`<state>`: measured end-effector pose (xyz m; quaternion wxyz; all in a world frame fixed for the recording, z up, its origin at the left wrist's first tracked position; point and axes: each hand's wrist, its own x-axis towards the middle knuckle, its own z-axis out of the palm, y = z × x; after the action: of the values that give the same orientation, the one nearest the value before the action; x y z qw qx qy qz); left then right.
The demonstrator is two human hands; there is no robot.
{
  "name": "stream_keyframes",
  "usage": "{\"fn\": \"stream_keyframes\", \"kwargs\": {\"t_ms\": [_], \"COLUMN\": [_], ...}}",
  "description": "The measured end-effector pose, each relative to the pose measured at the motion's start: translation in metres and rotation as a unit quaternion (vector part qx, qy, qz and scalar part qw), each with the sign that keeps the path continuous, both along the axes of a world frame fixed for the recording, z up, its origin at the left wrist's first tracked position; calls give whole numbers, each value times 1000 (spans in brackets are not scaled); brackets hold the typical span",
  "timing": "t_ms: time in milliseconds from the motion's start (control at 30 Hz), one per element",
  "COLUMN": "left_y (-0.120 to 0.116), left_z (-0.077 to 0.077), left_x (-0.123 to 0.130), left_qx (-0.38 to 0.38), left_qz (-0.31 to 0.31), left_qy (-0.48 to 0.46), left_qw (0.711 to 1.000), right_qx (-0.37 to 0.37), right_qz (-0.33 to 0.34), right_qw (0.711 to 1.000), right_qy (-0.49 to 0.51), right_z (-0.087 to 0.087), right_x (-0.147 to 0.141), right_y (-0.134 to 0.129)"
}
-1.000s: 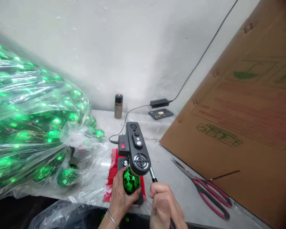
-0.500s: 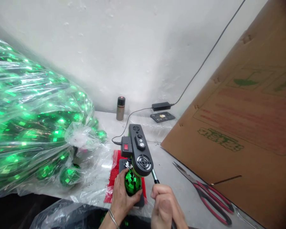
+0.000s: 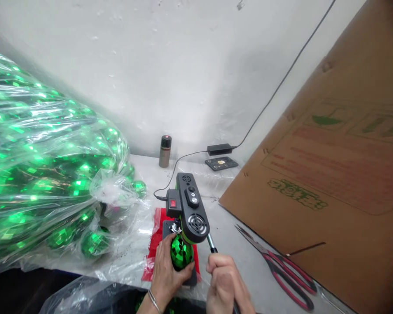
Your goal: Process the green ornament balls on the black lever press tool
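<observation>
My left hand (image 3: 167, 264) has its fingers and thumb curled around a shiny green mirrored ball (image 3: 181, 252). The ball sits under the front end of a black corded machine (image 3: 192, 205) with round vents and a red switch. Beneath them are a dark base plate (image 3: 191, 279) and a red cloth (image 3: 156, 237). My right hand (image 3: 225, 281) is closed in a fist on a black-handled metal rod (image 3: 211, 242) that runs up to the machine's side. Where the ball meets the machine is hidden by the machine's head.
A clear plastic bag (image 3: 52, 144) full of green mirrored balls fills the left. At the back stand a dark-capped bottle (image 3: 165, 151), a power adapter (image 3: 219, 149) and a phone (image 3: 221, 163). Red-and-black scissors (image 3: 278, 264) lie beside a big cardboard box (image 3: 340, 174) on the right.
The view has shifted slightly. Both hands keep their grips, with the ball and the rod in nearly the same places.
</observation>
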<state>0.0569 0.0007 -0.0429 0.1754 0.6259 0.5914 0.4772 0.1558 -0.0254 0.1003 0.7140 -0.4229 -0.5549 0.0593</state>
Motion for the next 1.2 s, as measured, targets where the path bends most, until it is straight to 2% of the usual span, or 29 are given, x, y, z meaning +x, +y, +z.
{"fn": "stream_keyframes", "kwargs": {"t_ms": [700, 1000, 1200], "left_y": [1, 2, 4], "left_z": [-3, -8, -7], "left_x": [1, 4, 3], "left_qx": [4, 40, 49], "left_qz": [0, 16, 21], "left_qy": [8, 23, 38], "left_qw": [1000, 999, 998], "right_qx": [28, 29, 66], "right_qz": [4, 4, -2], "right_qw": [1000, 999, 998], "right_qy": [-4, -14, -12], "right_z": [-5, -9, -21], "right_x": [0, 2, 0], "right_y": [3, 5, 7]}}
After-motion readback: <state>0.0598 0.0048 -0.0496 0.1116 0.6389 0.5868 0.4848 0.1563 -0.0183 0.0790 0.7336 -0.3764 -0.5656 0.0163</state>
